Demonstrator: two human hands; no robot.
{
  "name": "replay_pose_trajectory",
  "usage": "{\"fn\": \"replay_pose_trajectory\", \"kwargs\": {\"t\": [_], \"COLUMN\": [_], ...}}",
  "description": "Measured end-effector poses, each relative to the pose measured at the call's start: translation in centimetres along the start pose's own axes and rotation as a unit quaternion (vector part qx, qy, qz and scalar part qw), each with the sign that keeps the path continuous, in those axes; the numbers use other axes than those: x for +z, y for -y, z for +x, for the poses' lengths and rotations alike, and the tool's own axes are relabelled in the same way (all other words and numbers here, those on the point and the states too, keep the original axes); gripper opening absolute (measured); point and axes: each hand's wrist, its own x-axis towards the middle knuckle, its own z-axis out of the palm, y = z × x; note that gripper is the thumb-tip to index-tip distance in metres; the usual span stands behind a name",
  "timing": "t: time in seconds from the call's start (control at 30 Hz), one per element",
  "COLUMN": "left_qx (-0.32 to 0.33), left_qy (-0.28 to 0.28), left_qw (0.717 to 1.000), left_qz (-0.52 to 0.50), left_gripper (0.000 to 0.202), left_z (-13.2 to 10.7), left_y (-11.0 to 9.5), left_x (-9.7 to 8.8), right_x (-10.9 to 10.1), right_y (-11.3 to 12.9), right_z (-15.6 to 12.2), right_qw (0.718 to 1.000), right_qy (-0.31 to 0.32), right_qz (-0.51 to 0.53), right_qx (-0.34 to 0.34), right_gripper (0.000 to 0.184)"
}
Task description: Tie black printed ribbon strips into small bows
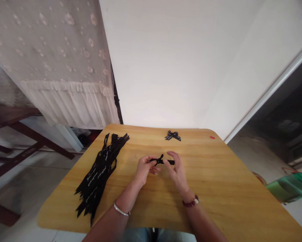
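Between my hands, above the middle of the wooden table [206, 188], is a black ribbon [160, 161] looped into a small bow shape. My left hand [146, 168] pinches its left side between thumb and fingers. On the other side, the thumb and fingers of my right hand [175, 169] close around the ribbon's right part, and one end sticks out past them. A finished-looking black bow [173, 135] with white lettering lies flat beyond my hands. To the left, a pile of black ribbons [100, 178] with white script and pointed ends is spread lengthwise.
A small red object [212, 137] rests near the far right corner of the table. Behind the table stands a white wall [161, 67], with a lace curtain [65, 60] at left. Dark wooden furniture [27, 134] is on the left, a green translucent item [289, 186] on the right.
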Motion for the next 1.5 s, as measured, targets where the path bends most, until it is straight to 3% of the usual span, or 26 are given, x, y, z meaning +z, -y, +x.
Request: {"fn": "replay_pose_trajectory", "kwargs": {"t": [0.13,0.37,0.53,0.87,1.13,1.3,1.5], "left_qx": [0.007,0.035,0.051,-0.004,0.022,0.017,0.043], "left_qy": [-0.003,0.001,-0.011,0.015,-0.009,0.01,-0.054], "left_qw": [1.0,0.999,0.997,1.0,0.999,0.998,0.997], "left_qz": [0.018,0.027,0.06,0.022,0.026,0.052,0.024], "left_gripper": [0.024,0.019,0.016,0.024,0.028,0.034,0.042], "left_z": [0.0,-0.2,0.0,-0.3,-0.1,-0.2,-0.3], "left_y": [0.0,-0.1,0.2,-0.2,0.0,0.3,-0.2], "left_x": [0.0,0.2,0.1,0.0,0.1,0.4,-0.1], "right_x": [0.9,1.1,0.7,1.2,1.6,1.6,1.3], "right_y": [-0.5,0.0,0.9,-0.1,-0.1,0.3,-0.5], "right_z": [-0.2,-0.4,-0.1,0.0,-0.3,-0.3,-0.2], "right_qw": [0.993,0.985,0.953,0.969,0.97,0.964,0.992], "right_qy": [0.081,0.084,0.087,0.077,0.111,0.135,0.029], "right_qz": [0.045,0.104,0.227,0.184,0.182,0.195,0.066], "right_qx": [0.069,0.108,0.179,0.146,0.119,0.122,0.103], "right_gripper": [0.014,0.014,0.027,0.021,0.019,0.019,0.018]}}
